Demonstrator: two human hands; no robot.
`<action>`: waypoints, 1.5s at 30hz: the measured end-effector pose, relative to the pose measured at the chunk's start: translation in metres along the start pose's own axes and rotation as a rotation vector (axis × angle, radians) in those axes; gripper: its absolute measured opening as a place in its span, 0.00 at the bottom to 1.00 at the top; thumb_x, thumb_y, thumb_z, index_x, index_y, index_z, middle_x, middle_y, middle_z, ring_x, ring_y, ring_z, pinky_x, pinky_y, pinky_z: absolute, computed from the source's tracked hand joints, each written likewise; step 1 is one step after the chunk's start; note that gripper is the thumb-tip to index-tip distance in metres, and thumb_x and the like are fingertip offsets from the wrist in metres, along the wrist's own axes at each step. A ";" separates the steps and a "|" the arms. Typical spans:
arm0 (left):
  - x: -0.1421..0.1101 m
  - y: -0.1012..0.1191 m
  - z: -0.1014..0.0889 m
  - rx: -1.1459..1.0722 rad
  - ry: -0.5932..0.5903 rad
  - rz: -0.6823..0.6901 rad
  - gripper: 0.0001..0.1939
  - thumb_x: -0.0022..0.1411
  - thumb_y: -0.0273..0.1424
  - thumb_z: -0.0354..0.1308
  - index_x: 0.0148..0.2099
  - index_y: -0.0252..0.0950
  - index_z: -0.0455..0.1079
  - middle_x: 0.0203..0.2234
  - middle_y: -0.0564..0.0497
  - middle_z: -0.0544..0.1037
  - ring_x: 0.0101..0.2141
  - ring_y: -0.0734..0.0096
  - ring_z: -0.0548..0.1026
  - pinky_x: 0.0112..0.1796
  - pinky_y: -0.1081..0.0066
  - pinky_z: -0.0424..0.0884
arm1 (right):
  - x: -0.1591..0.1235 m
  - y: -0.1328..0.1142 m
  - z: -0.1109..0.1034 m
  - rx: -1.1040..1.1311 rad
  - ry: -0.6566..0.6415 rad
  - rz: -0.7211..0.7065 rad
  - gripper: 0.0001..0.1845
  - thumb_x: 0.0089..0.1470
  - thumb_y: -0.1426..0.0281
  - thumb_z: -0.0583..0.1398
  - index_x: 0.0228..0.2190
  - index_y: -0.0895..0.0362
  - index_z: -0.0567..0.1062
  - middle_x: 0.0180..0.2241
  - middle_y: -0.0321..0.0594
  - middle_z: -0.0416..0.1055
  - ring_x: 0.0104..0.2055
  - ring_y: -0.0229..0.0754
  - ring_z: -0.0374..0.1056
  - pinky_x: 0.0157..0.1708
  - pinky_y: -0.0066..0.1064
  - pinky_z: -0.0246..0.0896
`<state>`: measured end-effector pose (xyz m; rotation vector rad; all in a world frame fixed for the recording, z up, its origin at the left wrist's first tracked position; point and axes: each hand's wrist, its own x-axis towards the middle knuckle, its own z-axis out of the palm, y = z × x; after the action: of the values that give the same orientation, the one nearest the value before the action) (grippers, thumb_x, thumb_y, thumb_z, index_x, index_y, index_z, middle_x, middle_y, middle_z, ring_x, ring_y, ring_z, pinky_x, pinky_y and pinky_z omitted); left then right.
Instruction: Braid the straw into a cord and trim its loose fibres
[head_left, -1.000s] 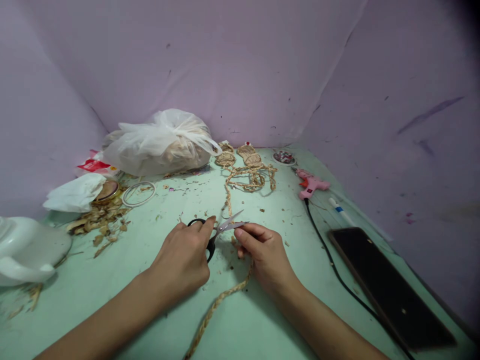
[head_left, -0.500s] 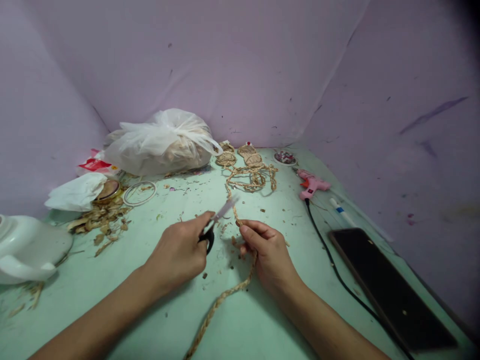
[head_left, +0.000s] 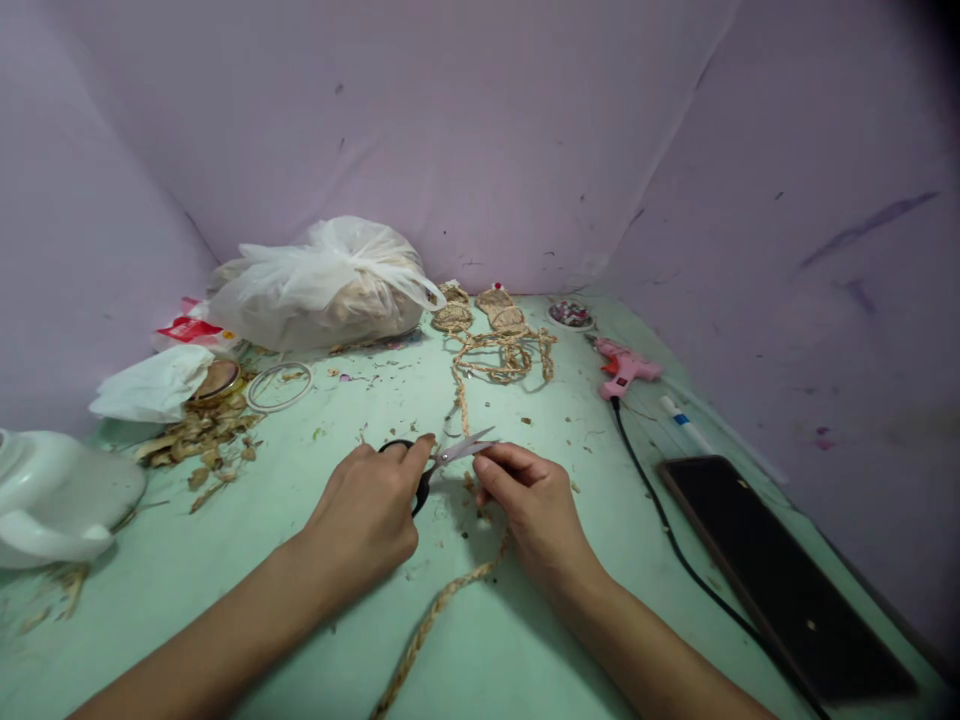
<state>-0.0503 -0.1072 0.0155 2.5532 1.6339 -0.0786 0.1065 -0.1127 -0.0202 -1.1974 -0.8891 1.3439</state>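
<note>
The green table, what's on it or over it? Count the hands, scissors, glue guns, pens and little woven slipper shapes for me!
Hands: 2 (left hand, right hand)
Scissors: 1
Glue gun: 1
Pen: 1
Woven slipper shapes: 2
Total: 7

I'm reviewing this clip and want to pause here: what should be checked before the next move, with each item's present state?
1. Scissors held in left hand: ok.
2. Braided cord gripped by right hand: ok.
3. Blades well away from the right fingertips: not ok, very close.
4. Cord positioned between the blades: cannot tell.
5. Black cable away from the blades: ok, off to the right.
6. Pink glue gun unpowered: cannot tell.
</note>
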 end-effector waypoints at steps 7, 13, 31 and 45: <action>0.000 -0.007 -0.009 -0.118 0.109 -0.143 0.17 0.54 0.26 0.43 0.46 0.44 0.60 0.33 0.53 0.76 0.34 0.67 0.73 0.29 0.72 0.61 | 0.007 0.006 -0.003 -0.022 0.141 0.029 0.10 0.40 0.66 0.62 0.26 0.60 0.74 0.21 0.34 0.68 0.19 0.32 0.60 0.23 0.27 0.57; 0.000 -0.006 -0.007 -0.065 0.112 -0.150 0.17 0.54 0.26 0.43 0.46 0.44 0.61 0.33 0.53 0.76 0.32 0.65 0.74 0.27 0.71 0.59 | 0.016 0.011 -0.016 -0.420 0.203 -0.190 0.17 0.43 0.64 0.61 0.36 0.59 0.75 0.24 0.38 0.70 0.22 0.37 0.63 0.26 0.32 0.60; 0.005 -0.009 0.004 -0.013 0.064 -0.049 0.24 0.49 0.23 0.46 0.50 0.39 0.59 0.33 0.48 0.74 0.34 0.61 0.71 0.33 0.66 0.62 | 0.013 -0.004 -0.011 0.298 -0.112 0.357 0.11 0.39 0.76 0.62 0.31 0.62 0.73 0.23 0.38 0.70 0.17 0.30 0.62 0.20 0.27 0.66; 0.002 -0.004 0.010 -0.075 0.011 -0.047 0.29 0.51 0.26 0.46 0.58 0.35 0.53 0.35 0.45 0.73 0.34 0.62 0.70 0.33 0.67 0.63 | 0.010 -0.001 -0.004 0.367 -0.173 0.300 0.09 0.35 0.74 0.64 0.25 0.60 0.73 0.26 0.34 0.68 0.16 0.26 0.56 0.15 0.21 0.60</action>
<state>-0.0533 -0.1046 0.0052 2.4644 1.6684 -0.0065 0.1115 -0.1028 -0.0219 -0.9611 -0.5583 1.7866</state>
